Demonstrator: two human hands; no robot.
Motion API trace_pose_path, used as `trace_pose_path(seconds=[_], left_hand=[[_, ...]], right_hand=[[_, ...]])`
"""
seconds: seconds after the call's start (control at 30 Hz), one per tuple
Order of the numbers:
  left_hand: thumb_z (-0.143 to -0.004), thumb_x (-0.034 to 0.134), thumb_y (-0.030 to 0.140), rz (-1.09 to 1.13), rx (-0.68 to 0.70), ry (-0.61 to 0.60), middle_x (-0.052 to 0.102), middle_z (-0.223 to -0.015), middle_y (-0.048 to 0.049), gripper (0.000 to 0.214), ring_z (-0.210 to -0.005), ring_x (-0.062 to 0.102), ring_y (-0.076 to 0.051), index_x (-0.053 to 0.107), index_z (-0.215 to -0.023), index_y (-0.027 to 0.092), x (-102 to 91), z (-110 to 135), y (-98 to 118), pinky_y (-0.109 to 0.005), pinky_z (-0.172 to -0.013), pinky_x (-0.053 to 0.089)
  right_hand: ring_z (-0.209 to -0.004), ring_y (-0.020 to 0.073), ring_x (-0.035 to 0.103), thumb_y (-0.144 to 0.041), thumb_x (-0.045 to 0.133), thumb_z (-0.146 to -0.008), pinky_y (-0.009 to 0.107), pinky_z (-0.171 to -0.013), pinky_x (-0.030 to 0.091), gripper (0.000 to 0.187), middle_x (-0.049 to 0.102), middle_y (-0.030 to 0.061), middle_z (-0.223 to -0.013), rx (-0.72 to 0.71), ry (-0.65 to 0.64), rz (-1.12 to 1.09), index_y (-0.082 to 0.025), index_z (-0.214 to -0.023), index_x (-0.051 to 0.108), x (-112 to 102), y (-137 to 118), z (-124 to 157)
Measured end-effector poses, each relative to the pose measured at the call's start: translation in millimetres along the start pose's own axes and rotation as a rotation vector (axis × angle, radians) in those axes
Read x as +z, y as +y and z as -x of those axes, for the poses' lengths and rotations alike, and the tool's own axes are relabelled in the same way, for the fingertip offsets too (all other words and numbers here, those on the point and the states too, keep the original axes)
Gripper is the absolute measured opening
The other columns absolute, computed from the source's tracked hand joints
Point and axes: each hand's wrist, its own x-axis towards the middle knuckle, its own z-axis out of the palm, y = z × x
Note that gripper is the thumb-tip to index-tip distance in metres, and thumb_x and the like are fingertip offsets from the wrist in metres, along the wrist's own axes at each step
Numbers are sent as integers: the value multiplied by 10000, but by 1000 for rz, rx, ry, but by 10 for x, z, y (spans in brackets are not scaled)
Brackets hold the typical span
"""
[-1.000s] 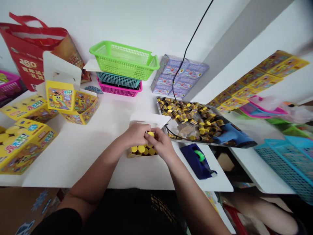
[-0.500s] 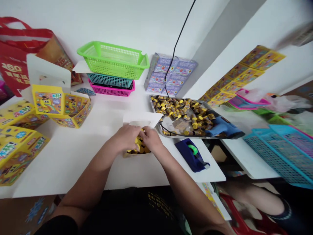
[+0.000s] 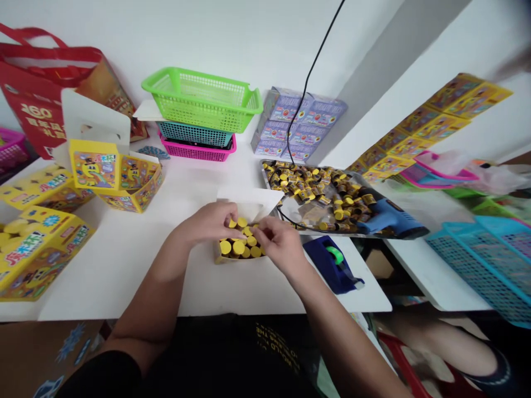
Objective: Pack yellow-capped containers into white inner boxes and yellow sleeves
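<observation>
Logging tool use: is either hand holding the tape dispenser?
No, the tape dispenser sits on the table; the left hand and right hand are at the yellow box.

White desk carries the lot. Back centre: pink plastic basket sits flat on it, w/ teal basket & green basket stacked on top. Just R of that, stack of purple-blue boxes. Further R, metal tray heaped w/ yellow-capped tubes, overhanging nothing visible, tape dispenser in navy just in front of it, near desk edge. Front centre: small yellow box w/ white card flap, packed w/ yellow caps. L side: open display box toward back, 2nd display box beside it, 3rd display box nearer front, round yellow caps showing.
</observation>
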Motion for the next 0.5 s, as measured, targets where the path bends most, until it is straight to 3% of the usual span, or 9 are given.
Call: trace_pose_path(seconds=[0.1,0.23,0.3,0.4,0.5], left_hand=[[-756,797,464,261,71,238,499,-613,39,390,-575,447,-111,547,-648,186,-67,22,-48,-242,-559,338],[-822,756,496,476,2,975,383,-460,63,518,-478,345,-86,440,-543,194,-60,-80,-128,-228,-513,308],[-814,752,526,609,-71,1180,407,-455,62,499,-454,368,-85,472,-564,197,-23,-184,-226,-216,-481,303],[-744,777,564,796,-194,1149,501,-507,38,466,-461,457,-92,546,-597,187,99,-362,-450,-206,-442,294],[-674,807,612,975,-271,974,529,-528,30,504,-451,453,-94,565,-598,178,294,-511,-682,-216,-431,294]], right_hand=[[-663,160,585,-388,723,-845,270,-621,411,181,682,13,-780,-17,-161,5,-215,-845,670,54,-46,103],[-712,172,601,-278,738,-794,275,-651,421,144,698,20,-815,19,-228,85,-202,-905,688,277,-117,146],[-713,175,604,-257,714,-804,277,-645,420,114,702,27,-821,8,-262,107,-198,-899,695,328,-161,158],[-739,195,623,-307,746,-790,286,-650,441,152,706,48,-841,-57,-242,91,-192,-880,704,226,-200,181],[-709,179,624,-369,689,-858,277,-661,471,169,689,36,-802,-106,-42,-23,-202,-836,689,-109,-83,130]])
